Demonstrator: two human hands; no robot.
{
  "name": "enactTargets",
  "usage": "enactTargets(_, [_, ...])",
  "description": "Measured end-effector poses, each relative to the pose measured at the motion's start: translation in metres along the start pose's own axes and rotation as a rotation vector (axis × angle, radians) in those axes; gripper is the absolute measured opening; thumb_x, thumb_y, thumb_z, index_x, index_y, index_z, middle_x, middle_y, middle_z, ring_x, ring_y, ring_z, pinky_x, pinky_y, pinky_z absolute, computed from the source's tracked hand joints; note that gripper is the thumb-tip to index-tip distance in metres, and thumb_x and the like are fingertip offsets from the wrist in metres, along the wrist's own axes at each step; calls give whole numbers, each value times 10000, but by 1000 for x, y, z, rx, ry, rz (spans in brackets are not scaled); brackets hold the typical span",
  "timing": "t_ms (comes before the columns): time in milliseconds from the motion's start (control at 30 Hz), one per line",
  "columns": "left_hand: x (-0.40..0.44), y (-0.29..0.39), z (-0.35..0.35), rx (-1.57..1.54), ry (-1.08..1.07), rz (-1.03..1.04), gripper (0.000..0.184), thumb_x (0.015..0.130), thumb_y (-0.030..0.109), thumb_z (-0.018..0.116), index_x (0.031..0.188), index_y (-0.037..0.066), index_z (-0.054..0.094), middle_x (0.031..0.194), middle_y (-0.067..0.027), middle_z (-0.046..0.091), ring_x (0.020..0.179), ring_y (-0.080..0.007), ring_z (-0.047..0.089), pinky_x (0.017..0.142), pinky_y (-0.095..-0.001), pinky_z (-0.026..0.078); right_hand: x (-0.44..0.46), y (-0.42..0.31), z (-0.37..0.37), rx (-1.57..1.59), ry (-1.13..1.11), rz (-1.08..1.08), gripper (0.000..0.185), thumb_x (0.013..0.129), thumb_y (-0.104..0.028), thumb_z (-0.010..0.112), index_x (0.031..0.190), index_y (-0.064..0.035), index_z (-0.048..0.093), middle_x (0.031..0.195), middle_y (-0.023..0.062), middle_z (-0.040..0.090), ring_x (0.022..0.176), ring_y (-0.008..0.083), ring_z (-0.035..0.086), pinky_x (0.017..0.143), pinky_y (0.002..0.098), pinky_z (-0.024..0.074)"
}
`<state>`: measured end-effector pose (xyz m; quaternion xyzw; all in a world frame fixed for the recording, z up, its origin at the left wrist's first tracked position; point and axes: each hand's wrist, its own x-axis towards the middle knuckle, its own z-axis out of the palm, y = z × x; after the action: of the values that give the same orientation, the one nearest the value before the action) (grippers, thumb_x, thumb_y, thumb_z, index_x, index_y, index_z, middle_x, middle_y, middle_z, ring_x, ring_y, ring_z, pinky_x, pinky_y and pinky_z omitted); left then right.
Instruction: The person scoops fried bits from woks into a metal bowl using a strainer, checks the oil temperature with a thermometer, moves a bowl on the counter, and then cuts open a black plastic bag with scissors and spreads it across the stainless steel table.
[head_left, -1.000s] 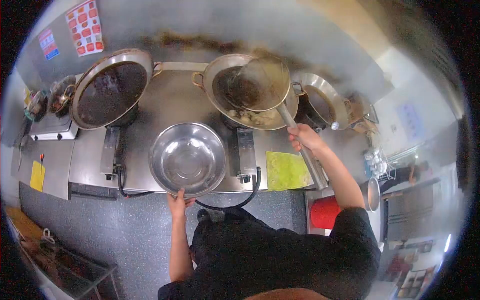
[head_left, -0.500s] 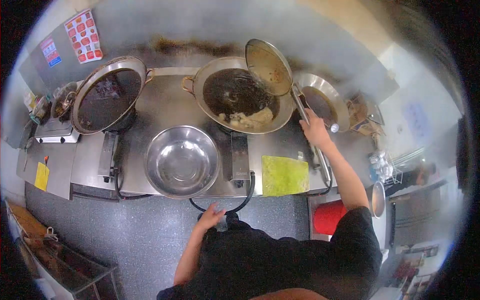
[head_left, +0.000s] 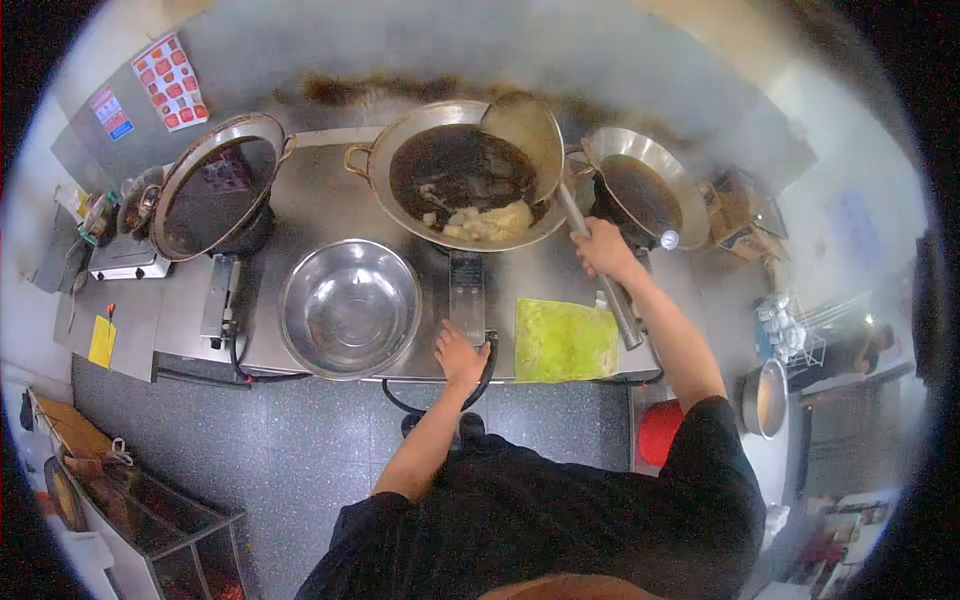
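Observation:
My right hand (head_left: 606,250) is wrapped round the long metal handle of a large skimmer (head_left: 528,138). The skimmer's round head tilts over the right side of the middle wok (head_left: 362,205), partly inside its rim. Dark oil (head_left: 455,165) fills that wok, and pale battered food (head_left: 492,222) floats in a clump along its near side. My left hand (head_left: 461,357), fingers spread, is at the front end of the burner's control box (head_left: 466,290) below the wok. Whether it touches a knob there is hidden.
A shiny steel bowl (head_left: 352,310) sits left of the control box. A yellow-green board (head_left: 566,341) lies to its right. Woks of dark oil stand on both sides, the left wok (head_left: 220,185) and the right wok (head_left: 645,190) with a dial thermometer (head_left: 669,239).
My left hand has moved up and forward from beside my body to the burner's control box. The skimmer head has come lower and left, closer over the wok.

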<state>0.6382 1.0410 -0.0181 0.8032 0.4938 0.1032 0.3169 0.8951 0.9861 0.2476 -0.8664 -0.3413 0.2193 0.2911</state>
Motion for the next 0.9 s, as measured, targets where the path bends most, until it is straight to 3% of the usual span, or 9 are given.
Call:
enactTargets(167, [2,-1,-11,43,-11,59,1108,705,492,788,1458,-108,240,1435,-252,398,1284,-418,395,1068,-520,345,-6,-2,23,187,-116,59,199,960,-149,570,938,49,561,684,72,569,482,133,535,411,305,453])
enactTargets(300, [-2,-23,-7,-23,87,159,1065,709,516,779,1426,-113,305,1404,-275,429,1261,-448,410,1081,-501,340,-4,1,37,378,-238,97,188,943,-115,571,956,72,556,703,83,567,477,148,527,399,314,444])
enactTargets(400, [-14,-62,3,-172,131,198,1000,735,498,784,1389,-124,352,1308,-263,499,1172,-415,491,1044,-467,383,-10,0,48,539,-302,145,197,959,-141,571,938,55,558,695,68,558,474,131,509,410,296,432])
enactTargets(500, [-31,-98,-9,-586,-37,-15,961,756,444,804,1399,-101,343,1181,-223,547,1050,-339,556,947,-422,453,-16,-1,54,549,-365,92,218,978,-182,560,943,33,558,704,57,551,469,116,491,419,284,417])
enactTargets(600, [-41,-149,-5,-849,133,-264,967,789,356,795,1470,-34,231,1156,-171,530,956,-250,576,810,-363,501,-30,-14,58,592,-379,101,233,987,-210,550,961,21,555,723,50,553,473,108,482,420,283,411])
enactTargets(667, [-60,-131,-61,-1118,223,-420,961,819,266,752,1509,54,119,1201,-163,502,914,-234,593,736,-349,515,-37,-19,61,633,-384,111,225,987,-217,554,969,7,553,734,47,559,480,101,484,418,276,411])
enactTargets(733, [-55,-126,-94,-1191,470,-420,878,853,158,675,1504,88,90,1252,-167,478,890,-228,607,693,-348,529,-39,-20,65,677,-397,115,219,987,-224,558,970,-6,549,739,46,562,486,95,485,415,268,409])
enactTargets(833, [-34,-155,-115,-1506,605,-329,791,868,99,623,1487,88,130,1268,-190,468,887,-252,617,691,-377,551,-41,-20,70,718,-412,110,215,990,-235,561,961,-23,539,737,46,564,491,89,485,409,256,405])
enactTargets(900, [-22,-152,-138,-1486,622,-410,757,879,81,602,1479,84,140,1274,-198,466,885,-257,621,702,-390,563,-44,-26,70,713,-404,107,213,992,-238,561,953,-31,531,734,45,562,491,85,483,405,251,403])
